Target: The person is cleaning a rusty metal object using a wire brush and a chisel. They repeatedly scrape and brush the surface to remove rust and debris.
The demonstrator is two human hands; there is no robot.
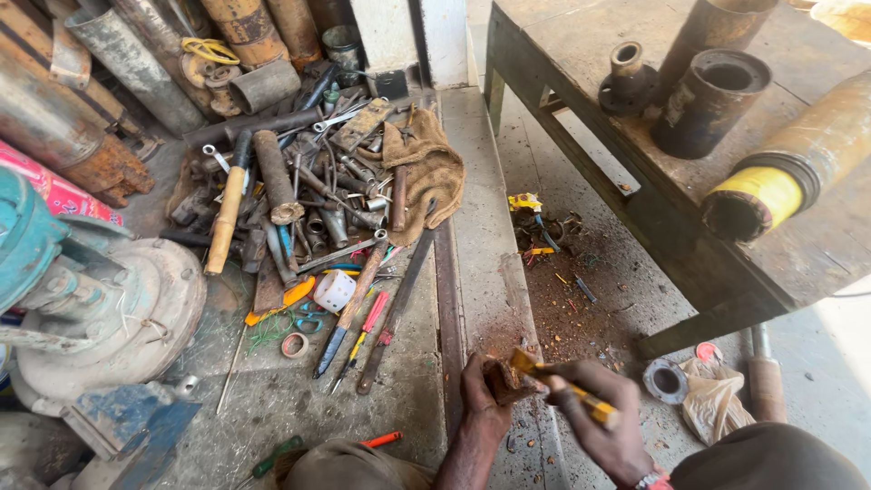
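Note:
My left hand (483,390) grips a small rusty brown piece (504,381) low in the middle of the view. My right hand (599,408) holds a thin tool with a yellow handle (581,397), its tip resting against the rusty piece. Both hands hover just above the concrete floor, beside a long metal rail (448,299). My knees show at the bottom edge.
A heap of wrenches, pipes and screwdrivers (308,200) with a brown rag (426,168) lies to the upper left. A large teal and grey motor (82,299) sits at left. A wooden bench (671,172) with rusty cylinders (708,100) stands at right. A ring (667,381) and crumpled bag (712,395) lie nearby.

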